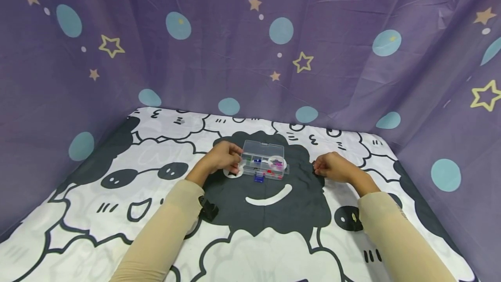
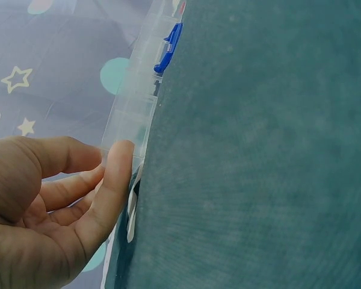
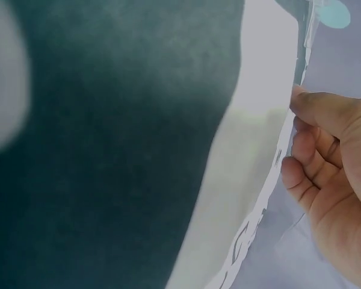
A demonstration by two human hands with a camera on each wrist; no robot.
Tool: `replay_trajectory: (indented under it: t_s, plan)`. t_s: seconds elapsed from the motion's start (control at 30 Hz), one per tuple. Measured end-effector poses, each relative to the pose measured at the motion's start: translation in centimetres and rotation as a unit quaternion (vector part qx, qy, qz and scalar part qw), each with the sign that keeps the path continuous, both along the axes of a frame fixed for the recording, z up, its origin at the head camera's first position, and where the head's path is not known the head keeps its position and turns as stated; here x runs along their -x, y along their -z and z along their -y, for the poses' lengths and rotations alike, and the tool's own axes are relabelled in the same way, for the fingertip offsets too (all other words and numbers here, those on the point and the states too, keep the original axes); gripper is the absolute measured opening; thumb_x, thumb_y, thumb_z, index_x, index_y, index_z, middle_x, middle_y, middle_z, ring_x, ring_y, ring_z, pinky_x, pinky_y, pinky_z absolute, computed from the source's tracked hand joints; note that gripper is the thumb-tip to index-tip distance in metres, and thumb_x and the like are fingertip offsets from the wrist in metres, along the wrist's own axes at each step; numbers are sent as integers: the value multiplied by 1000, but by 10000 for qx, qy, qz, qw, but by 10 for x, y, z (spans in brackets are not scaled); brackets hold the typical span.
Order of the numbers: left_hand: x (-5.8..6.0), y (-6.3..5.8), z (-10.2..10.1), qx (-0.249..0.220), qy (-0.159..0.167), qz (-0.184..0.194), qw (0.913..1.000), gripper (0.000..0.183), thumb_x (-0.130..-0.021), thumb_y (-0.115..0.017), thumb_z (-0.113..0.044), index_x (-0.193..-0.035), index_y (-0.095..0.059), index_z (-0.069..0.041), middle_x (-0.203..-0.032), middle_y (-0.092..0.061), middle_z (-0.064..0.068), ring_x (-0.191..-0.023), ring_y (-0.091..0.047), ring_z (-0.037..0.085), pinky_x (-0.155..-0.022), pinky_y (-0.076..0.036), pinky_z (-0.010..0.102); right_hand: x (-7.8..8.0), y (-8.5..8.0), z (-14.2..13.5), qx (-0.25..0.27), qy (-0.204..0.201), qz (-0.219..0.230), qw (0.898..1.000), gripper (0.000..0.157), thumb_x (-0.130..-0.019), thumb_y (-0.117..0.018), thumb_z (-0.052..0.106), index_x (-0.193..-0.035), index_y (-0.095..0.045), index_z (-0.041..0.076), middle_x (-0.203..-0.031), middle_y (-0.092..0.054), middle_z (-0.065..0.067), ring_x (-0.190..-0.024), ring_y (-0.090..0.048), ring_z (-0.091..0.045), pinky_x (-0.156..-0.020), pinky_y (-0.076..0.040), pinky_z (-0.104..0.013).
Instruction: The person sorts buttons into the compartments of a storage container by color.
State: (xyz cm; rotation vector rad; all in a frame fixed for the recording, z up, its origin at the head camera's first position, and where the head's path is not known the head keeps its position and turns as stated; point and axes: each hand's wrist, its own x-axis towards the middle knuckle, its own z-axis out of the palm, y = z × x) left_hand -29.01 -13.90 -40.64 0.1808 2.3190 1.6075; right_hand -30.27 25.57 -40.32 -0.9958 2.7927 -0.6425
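Observation:
A clear plastic compartment box [image 1: 250, 170] stands on the dark sheep print, its transparent lid [image 1: 263, 148] raised at the back. Small red, pink, blue and green pieces show through its walls. A blue latch [image 1: 259, 178] hangs at the front. My left hand [image 1: 224, 158] pinches the box's left end; in the left wrist view, thumb and fingertips [image 2: 120, 150] meet its clear corner. Off to the right of the box, my right hand [image 1: 332, 167] is low at the dark print's edge. Its fingers [image 3: 304, 147] are loosely curled, with nothing visible between them.
A white cloth [image 1: 274, 251] printed with black-outlined sheep faces covers the table. Purple curtains [image 1: 227, 55] with stars and blue ovals rise behind and at both sides. A black device [image 1: 208, 209] is strapped at the left wrist.

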Motion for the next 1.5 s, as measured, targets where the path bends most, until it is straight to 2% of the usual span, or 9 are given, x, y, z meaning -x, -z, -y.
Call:
replay_trajectory:
  t_s: [0.33, 0.87, 1.2, 1.5]
  plan:
    - [0, 0, 0, -41, -6, -1, 10000, 31, -99, -55, 5, -130, -59, 10, -102, -66, 21, -65, -66, 20, -64, -66, 35, 3, -3, 4, -249, -76, 29, 9997, 7, -87, -76, 0, -85, -74, 7, -73, -68, 6, -68, -59, -6, -63, -52, -27]
    - [2, 0, 2, -38, -32, 46, 10000, 32, -99, -58, 4, -130, -59, 10, -103, -65, 21, -65, -67, 19, -64, -66, 34, 11, -13, 14, -617, 66, 648, 9960, 7, -86, -72, 1, -83, -72, 7, -73, -68, 5, -68, -59, -7, -65, -51, -25]
    - [1, 1, 2, -56, -35, 65, 10000, 31, -99, -58, 4, -130, -60, 10, -102, -65, 21, -65, -67, 20, -64, -66, 34, 9, -11, 13, -654, 12, 979, 9930, 8, -92, -66, 0, -87, -71, 5, -77, -67, 3, -71, -58, -8, -68, -51, -26]
    - [0, -1, 1, -18, -15, 45, 10000, 31, -99, -58, 4, -129, -60, 9, -102, -65, 21, -66, -66, 20, -65, -66, 35, 9, -9, 11, -523, -4, 763, 9957, 8, -92, -68, 4, -85, -72, 6, -75, -67, 6, -69, -56, -8, -67, -49, -26]
